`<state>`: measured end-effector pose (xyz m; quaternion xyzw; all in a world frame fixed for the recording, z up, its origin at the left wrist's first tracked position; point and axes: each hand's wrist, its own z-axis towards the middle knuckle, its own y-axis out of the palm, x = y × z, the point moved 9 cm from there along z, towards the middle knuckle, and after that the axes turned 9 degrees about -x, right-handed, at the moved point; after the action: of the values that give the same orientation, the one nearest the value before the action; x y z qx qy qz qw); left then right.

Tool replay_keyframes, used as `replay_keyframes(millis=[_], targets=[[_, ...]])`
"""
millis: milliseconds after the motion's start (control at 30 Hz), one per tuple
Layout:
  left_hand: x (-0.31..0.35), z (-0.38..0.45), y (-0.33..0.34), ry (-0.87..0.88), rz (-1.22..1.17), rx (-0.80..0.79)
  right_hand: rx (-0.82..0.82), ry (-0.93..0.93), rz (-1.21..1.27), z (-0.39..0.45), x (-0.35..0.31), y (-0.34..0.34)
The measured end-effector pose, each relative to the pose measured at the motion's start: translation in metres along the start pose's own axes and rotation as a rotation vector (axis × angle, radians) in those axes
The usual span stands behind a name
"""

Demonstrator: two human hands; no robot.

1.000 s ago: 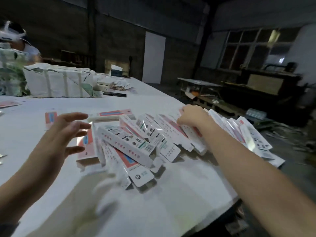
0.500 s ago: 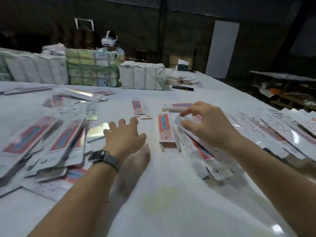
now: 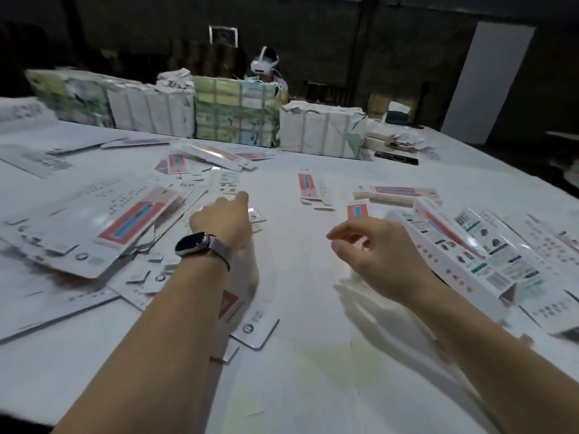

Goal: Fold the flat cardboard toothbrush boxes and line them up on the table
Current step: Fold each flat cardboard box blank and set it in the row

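My left hand (image 3: 224, 222), watch (image 3: 195, 244) on the wrist, reaches forward over the flat boxes (image 3: 103, 227) spread on the left of the table (image 3: 313, 355), fingers apparently loosely curled and holding nothing, though they are partly hidden behind the knuckles. My right hand (image 3: 376, 255) hovers with relaxed, empty fingers just beside the folded boxes (image 3: 470, 249) lined up on the right. Farther out I see a single flat box (image 3: 308, 187), wrapped bundles (image 3: 235, 114) along the far edge, and a person (image 3: 266, 65) behind them.
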<state>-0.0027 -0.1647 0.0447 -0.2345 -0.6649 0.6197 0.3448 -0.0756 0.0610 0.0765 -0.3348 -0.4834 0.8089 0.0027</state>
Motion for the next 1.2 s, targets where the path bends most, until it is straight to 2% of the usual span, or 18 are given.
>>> replay_keyframes(millis=[133,233,333,400,467,500,633,733,867,967,1000,1100,1200], targets=[[0.014,-0.007,-0.013,0.017,-0.066,0.076,0.054,0.002,0.096,-0.001,0.008,-0.009],[0.040,-0.022,-0.030,0.119,-0.146,0.202,0.096,0.006,0.207,-0.001,0.012,-0.013],[0.075,-0.051,-0.064,0.347,-0.308,0.499,0.149,0.025,0.383,0.002,0.015,-0.018],[0.089,-0.069,-0.079,0.541,-0.549,0.593,0.198,0.037,0.529,0.004,0.017,-0.023],[0.097,-0.072,-0.079,0.657,-0.912,0.485,0.256,0.029,0.618,0.004,0.018,-0.032],[0.100,-0.069,-0.073,0.654,-1.072,0.387,0.287,0.027,0.645,0.004,0.020,-0.036],[0.112,-0.060,-0.039,0.503,-1.402,0.077,0.344,-0.022,0.741,0.000,0.020,-0.046],[0.127,-0.064,-0.023,0.473,-1.434,-0.089,0.319,-0.125,0.787,-0.003,0.013,-0.047],[0.157,-0.082,-0.014,0.657,-1.294,-0.279,0.299,-0.240,0.705,-0.008,0.001,-0.049],[0.169,-0.093,0.000,0.712,-1.441,-0.600,0.336,-0.159,0.649,-0.012,0.009,-0.055],[0.168,-0.095,0.001,0.727,-1.483,-0.656,0.347,-0.113,0.611,-0.014,0.013,-0.058],[0.165,-0.097,0.000,0.772,-1.494,-0.693,0.378,-0.036,0.474,-0.017,0.018,-0.068],[0.169,-0.096,0.003,0.777,-1.550,-0.728,0.433,0.013,0.444,-0.021,0.020,-0.077]])
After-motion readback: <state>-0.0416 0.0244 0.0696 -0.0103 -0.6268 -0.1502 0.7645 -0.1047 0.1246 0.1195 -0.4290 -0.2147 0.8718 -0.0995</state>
